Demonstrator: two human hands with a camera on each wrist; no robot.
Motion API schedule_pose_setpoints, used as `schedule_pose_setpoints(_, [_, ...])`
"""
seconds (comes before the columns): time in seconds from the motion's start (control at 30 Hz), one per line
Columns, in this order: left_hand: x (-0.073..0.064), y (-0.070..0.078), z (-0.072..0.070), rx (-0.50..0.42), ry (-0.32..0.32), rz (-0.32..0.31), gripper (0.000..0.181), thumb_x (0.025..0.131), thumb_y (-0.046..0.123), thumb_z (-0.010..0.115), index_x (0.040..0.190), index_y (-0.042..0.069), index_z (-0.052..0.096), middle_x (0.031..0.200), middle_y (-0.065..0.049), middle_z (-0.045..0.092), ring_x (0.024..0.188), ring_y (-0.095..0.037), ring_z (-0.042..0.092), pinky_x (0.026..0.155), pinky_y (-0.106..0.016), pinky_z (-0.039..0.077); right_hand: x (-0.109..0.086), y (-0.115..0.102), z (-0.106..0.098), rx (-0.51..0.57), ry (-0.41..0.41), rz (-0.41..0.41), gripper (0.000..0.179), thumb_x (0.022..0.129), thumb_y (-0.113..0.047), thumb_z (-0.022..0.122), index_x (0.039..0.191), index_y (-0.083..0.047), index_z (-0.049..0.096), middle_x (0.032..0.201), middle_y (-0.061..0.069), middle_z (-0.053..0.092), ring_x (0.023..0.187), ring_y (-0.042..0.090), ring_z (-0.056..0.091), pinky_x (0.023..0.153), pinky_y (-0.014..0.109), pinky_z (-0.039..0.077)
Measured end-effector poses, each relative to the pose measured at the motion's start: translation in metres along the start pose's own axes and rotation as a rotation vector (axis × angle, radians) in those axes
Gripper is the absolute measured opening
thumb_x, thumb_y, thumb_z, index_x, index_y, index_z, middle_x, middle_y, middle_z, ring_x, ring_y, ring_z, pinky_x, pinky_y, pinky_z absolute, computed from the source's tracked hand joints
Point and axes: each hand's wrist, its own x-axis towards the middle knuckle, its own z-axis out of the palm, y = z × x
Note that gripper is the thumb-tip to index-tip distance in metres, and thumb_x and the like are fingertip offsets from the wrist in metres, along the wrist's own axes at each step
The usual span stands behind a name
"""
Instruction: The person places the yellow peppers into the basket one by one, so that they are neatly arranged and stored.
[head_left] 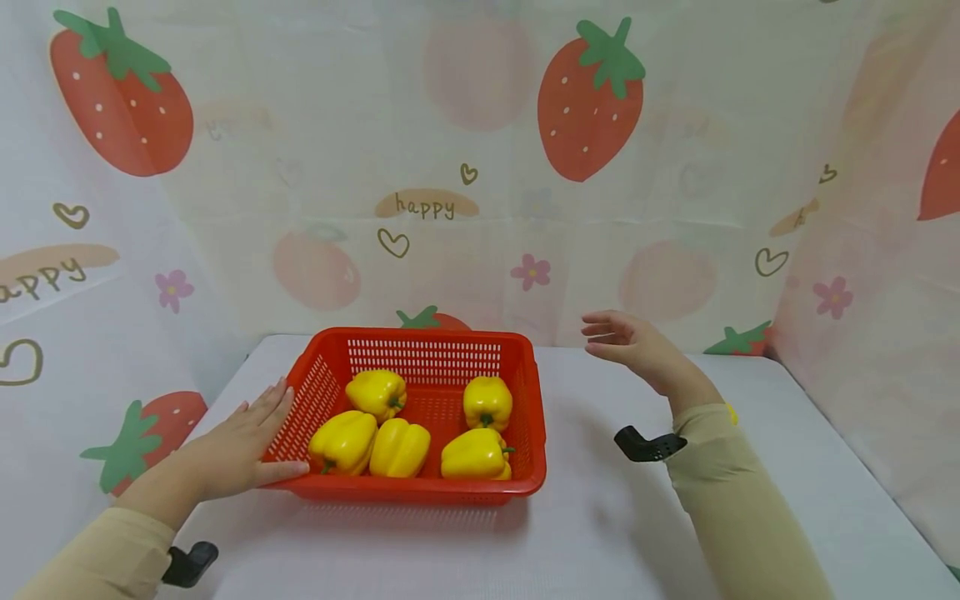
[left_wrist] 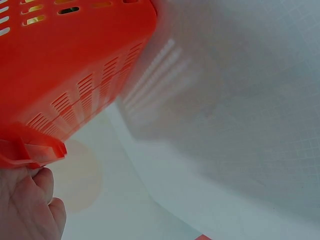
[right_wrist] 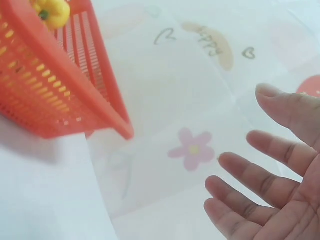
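A red plastic basket (head_left: pixel 438 490) with slotted walls stands on the white table, holding several yellow bell peppers (head_left: pixel 401 448). My left hand (head_left: pixel 236 442) rests on the basket's left rim. Its fingers lie fairly straight along the side, and the thumb stretches over the front left corner. From the left wrist, the hand (left_wrist: pixel 27 205) shows right against the rim's underside. My right hand (head_left: pixel 637 346) is raised in the air to the right of the basket, apart from it. In the right wrist view its fingers (right_wrist: pixel 260 172) are spread and loosely bent, with nothing in them.
The white table (head_left: pixel 585 533) extends in front of the basket and to its right. Cloth printed with strawberries, hearts and flowers (head_left: pixel 531 272) forms walls behind and on both sides. Each sleeve carries a black wrist mount (head_left: pixel 647 445).
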Motion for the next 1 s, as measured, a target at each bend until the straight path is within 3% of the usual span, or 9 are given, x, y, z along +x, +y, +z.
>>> schedule_pose_setpoints(0.4, [-0.003,0.002,-0.002,-0.011,-0.001,0.007,0.107,0.075,0.064,0.057,0.144,-0.003,0.012,0.15,-0.023,0.008,0.136,-0.04,0.009,0.104,-0.062,0.012,-0.022,0.017,-0.023,-0.046,0.038,0.046,0.057,0.087,-0.034,0.061,0.134,-0.01,0.04,0.133,0.015,0.046,0.12,0.033,0.045,0.102,0.054,0.032])
schedule_pose_setpoints(1.0, [-0.002,0.0,-0.001,0.003,0.005,0.008,0.107,0.075,0.065,0.056,0.145,-0.002,0.011,0.151,-0.022,0.007,0.136,-0.039,0.008,0.105,-0.061,0.012,-0.061,0.047,-0.056,-0.22,0.081,0.152,0.062,0.087,-0.043,0.058,0.135,-0.009,0.038,0.13,0.018,0.048,0.119,0.036,0.043,0.099,0.056,0.034])
